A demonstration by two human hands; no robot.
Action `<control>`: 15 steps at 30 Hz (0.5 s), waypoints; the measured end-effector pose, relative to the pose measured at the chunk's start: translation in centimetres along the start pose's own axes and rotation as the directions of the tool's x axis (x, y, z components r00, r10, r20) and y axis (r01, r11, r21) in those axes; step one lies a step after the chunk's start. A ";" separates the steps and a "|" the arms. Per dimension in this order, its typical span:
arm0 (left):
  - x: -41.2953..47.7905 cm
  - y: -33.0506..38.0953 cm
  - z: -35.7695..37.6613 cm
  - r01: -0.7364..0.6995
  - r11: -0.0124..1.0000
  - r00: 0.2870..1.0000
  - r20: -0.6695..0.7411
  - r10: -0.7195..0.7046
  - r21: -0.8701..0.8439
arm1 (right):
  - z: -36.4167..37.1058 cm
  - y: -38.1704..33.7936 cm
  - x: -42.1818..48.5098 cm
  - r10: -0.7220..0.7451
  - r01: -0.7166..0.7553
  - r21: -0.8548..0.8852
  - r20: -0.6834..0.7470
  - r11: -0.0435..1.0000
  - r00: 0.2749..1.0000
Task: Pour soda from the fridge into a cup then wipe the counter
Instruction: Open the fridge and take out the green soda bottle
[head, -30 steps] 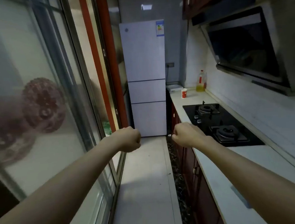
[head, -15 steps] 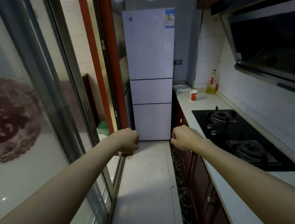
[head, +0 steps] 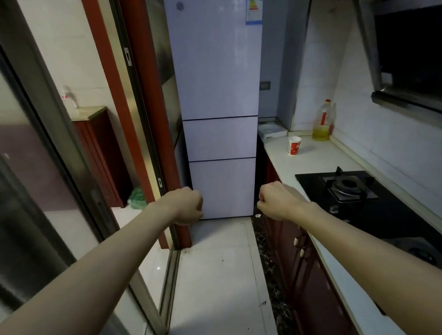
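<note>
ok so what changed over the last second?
The person has walked toward the fridge, which now fills more of the view; the cup, oil bottle and hob on the counter sit nearer too. Nothing was taken hold of or let go. Left hand and right hand stay fisted and empty, fridge doors shut, cup upright.

The white bench (head: pixel 317 159) runs along the right wall. A red-and-white cup (head: pixel 294 145) stands upright near its far end. A yellow oil bottle (head: pixel 323 122) stands behind the cup by the wall, a flat white box (head: pixel 271 131) lies at the end, and a black hob (head: pixel 348 186) sits nearer.
</note>
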State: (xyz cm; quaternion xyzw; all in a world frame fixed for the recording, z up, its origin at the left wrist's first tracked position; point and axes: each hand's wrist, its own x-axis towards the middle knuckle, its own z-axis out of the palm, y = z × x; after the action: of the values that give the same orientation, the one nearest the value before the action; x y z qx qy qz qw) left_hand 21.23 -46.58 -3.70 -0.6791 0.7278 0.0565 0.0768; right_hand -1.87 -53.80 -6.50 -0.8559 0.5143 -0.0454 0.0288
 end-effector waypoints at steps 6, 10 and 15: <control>9.7 -3.1 0.1 0.028 1.000 0.998 0.060 -0.028 0.012 | 1.7 2.2 10.6 -0.039 0.039 -0.002 0.036 0.999 0.999; 16.9 -5.5 -1.6 0.078 0.997 0.995 0.061 -0.077 -0.003 | 2.0 4.1 18.7 -0.078 0.078 0.002 0.040 0.997 0.996; 24.7 -7.6 -4.3 0.095 0.995 0.995 0.004 -0.095 -0.033 | 1.3 6.3 28.0 -0.134 0.135 -0.008 0.044 0.991 0.990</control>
State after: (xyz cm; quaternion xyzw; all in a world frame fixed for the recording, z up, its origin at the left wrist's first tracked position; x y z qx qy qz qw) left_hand 26.98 -72.16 -3.99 -0.7141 0.6935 0.0658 0.0689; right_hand 5.80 -81.48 -7.10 -0.8895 0.4551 -0.0258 0.0321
